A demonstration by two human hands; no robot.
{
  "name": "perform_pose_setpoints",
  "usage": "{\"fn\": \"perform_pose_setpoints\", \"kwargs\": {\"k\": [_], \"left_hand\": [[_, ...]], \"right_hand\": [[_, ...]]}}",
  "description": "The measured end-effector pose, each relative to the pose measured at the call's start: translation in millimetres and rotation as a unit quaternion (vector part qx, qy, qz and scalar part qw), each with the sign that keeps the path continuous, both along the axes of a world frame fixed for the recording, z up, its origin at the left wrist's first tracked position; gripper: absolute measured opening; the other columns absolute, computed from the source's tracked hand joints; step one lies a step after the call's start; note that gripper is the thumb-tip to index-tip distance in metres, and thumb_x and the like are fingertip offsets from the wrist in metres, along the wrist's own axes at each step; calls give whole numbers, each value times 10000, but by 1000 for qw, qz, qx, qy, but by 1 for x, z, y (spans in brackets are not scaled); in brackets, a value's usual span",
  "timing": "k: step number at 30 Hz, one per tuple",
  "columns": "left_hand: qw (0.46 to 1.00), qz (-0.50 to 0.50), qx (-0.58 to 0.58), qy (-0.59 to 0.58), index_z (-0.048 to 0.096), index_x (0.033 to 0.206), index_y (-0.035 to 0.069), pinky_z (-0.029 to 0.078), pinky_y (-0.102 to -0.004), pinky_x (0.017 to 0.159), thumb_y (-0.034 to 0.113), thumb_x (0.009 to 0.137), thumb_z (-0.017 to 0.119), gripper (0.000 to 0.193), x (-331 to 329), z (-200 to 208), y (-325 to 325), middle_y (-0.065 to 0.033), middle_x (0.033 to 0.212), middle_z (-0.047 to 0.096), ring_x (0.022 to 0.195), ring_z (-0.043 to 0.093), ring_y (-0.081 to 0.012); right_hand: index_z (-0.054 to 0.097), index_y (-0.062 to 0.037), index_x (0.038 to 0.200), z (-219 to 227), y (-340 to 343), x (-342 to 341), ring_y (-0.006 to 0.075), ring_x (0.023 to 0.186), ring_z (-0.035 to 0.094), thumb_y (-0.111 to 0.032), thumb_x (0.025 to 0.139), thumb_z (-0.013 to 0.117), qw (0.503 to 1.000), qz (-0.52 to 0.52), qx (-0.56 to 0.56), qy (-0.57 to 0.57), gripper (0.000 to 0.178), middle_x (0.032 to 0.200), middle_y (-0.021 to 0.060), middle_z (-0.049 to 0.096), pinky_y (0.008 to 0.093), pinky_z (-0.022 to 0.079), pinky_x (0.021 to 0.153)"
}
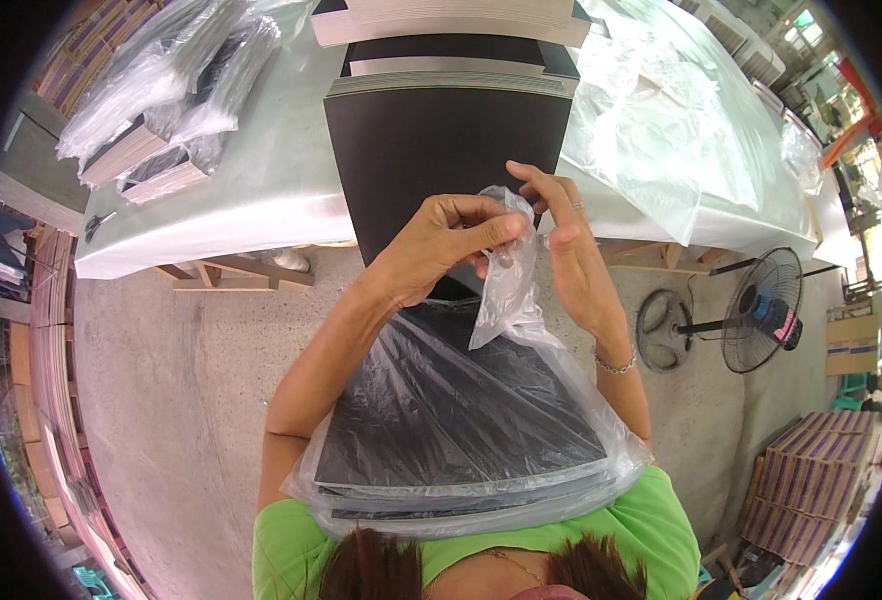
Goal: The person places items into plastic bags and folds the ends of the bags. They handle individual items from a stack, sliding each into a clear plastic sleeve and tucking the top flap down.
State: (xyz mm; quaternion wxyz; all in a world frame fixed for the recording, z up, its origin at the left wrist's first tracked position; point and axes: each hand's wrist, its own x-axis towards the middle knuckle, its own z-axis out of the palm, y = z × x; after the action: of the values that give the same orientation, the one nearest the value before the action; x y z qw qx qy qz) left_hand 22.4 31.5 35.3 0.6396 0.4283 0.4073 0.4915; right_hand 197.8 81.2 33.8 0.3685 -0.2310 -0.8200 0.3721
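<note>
A stack of black boards (461, 410) sits inside a clear plastic bag (509, 295), close against my body. The bag's mouth is gathered and twisted above the boards. My left hand (431, 245) is closed, pinching that gathered neck between thumb and fingers. Just to its right, my right hand (579, 255) is beside the plastic with fingers stretched and apart; it may touch the bag's edge, which I cannot tell. Beyond both hands, a stack of bare black boards (446, 140) with pale edges stands at the table's front edge.
On the white-covered table (271, 205), plastic-wrapped bundles (176, 95) lie at left beside small scissors (99, 225). Loose clear bags (651, 120) spread at right, and more boards (451, 20) stand behind. A fan (761, 310) and stacked cartons (811, 485) occupy the floor at right.
</note>
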Motion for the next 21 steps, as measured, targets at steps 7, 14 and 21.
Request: {"fn": "perform_pose_setpoints", "kwargs": {"k": [7, 14, 21], "left_hand": [[1000, 12, 6, -25, 635, 790, 37, 433, -179, 501, 300, 766, 716, 276, 1, -6, -1, 0, 669, 562, 588, 531, -56], [999, 17, 39, -4, 599, 750, 61, 416, -176, 495, 257, 753, 733, 238, 1, -10, 0, 5, 625, 548, 536, 516, -50], [994, -27, 26, -107, 553, 752, 83, 363, -176, 482, 282, 749, 737, 271, 0, -15, -1, 28, 633, 507, 551, 482, -37]], "right_hand": [[574, -121, 1138, 10, -5, 2, 267, 958, 500, -81, 800, 566, 999, -22, 49, 6, 340, 1023, 111, 549, 365, 376, 842], [658, -86, 890, 10, -1, 2, 219, 805, 550, 39, 659, 640, 984, -55, 170, 9, 263, 890, 60, 599, 329, 397, 786], [651, -33, 775, -2, 1, -6, 198, 812, 569, 97, 643, 640, 988, 0, 48, 145, 186, 836, 57, 610, 302, 434, 771]]}}
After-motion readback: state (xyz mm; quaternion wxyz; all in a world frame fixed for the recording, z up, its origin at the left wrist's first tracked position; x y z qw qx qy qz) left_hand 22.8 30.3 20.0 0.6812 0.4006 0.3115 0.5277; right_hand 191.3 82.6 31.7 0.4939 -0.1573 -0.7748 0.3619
